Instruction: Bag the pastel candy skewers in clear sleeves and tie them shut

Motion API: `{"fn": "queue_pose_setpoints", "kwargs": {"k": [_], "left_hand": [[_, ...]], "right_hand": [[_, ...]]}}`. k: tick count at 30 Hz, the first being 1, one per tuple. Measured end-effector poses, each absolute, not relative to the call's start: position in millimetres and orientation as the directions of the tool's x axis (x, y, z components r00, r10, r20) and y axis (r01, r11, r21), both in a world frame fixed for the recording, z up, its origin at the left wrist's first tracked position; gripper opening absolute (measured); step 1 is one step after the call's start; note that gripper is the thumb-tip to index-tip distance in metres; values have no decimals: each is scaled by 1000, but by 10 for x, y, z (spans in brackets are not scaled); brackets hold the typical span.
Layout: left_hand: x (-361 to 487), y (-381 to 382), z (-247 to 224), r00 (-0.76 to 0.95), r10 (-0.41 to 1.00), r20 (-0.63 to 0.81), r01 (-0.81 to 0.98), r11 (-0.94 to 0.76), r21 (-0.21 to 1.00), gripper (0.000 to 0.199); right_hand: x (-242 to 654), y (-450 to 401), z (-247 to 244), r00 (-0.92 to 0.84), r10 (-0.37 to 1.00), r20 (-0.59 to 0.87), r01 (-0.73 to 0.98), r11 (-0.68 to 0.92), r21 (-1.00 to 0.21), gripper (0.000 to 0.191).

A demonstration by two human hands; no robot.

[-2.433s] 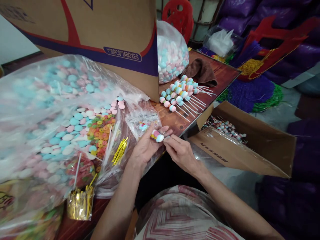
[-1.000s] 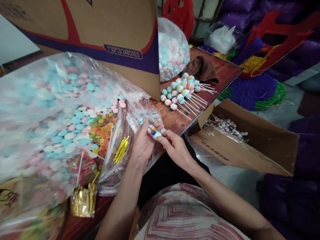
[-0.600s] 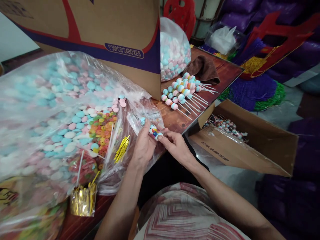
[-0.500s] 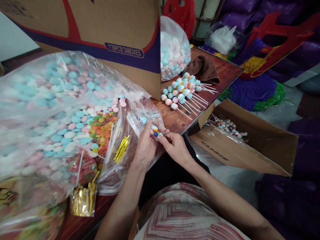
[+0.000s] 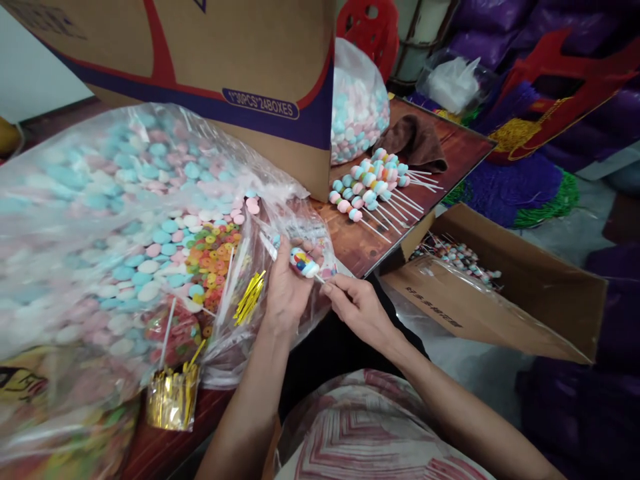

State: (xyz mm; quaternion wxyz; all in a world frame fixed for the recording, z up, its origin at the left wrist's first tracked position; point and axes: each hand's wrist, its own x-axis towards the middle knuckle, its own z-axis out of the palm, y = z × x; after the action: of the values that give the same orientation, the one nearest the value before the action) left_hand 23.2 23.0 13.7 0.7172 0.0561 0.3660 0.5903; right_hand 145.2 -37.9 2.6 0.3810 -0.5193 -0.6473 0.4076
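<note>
Left fingers (image 5: 283,252) curled round candy (image 5: 304,263), right fingers (image 5: 342,283) pinched closed on its stick (image 5: 319,279). Risk: hard pull, loose left grip, candy slips.

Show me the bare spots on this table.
The table has a patch between the candy skewers and the clear plastic, and its far-right corner beyond the brown cloth. The left side is crowded: bagged candy, gummy rings, gold ties.

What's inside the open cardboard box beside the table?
A heap of small pieces and thin sticks lies in the cardboard box, clear plastic along its near side. The near wall and heap hide the bottom.
</note>
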Motion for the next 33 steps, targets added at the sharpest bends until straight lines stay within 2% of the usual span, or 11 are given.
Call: {"fn": "queue_pose_setpoints", "kwargs": {"k": [3, 7, 9, 11, 15, 17, 21, 25, 30, 33], "left_hand": [[268, 192, 123, 19, 891, -453, -783, 295, 548, 23], [339, 128, 71, -5, 895, -446, -734, 300, 610, 22], [354, 104, 46, 20, 900, -436, -708, 320, 629, 21], [350, 86, 26, 62, 905, -421, -681, 347, 645, 20], [295, 79, 23, 220, 886, -409, -629, 449, 634, 20], [261, 99, 41, 244, 875, -418, -634, 470, 614, 22], [230, 169, 80, 110, 901, -420, -714, 366, 597, 24], [243, 207, 74, 5, 889, -458, -720, 321, 615, 20], [275, 182, 60, 24, 889, -457, -706, 338, 622, 23], [303, 167, 69, 24, 891, -454, -713, 334, 617, 23]], "right_hand": [[1417, -415, -48, -172, 970, 172, 420, 230, -878, 35], [1321, -390, -142, -204, 904, 376, 600, 419, -682, 27], [1290, -352, -172, -205, 869, 451, 677, 458, -576, 28], [1277, -317, -188, -188, 854, 485, 720, 456, -524, 29], [1305, -286, -200, -138, 863, 487, 752, 411, -516, 30], [1341, -280, -205, -135, 862, 489, 767, 403, -499, 31], [1403, -264, -234, -123, 869, 480, 783, 382, -491, 29], [1394, -291, -269, -153, 865, 478, 724, 427, -541, 25], [1365, -355, -286, -95, 878, 469, 652, 411, -637, 37], [1373, -356, -301, -114, 870, 480, 633, 436, -640, 40]]}}
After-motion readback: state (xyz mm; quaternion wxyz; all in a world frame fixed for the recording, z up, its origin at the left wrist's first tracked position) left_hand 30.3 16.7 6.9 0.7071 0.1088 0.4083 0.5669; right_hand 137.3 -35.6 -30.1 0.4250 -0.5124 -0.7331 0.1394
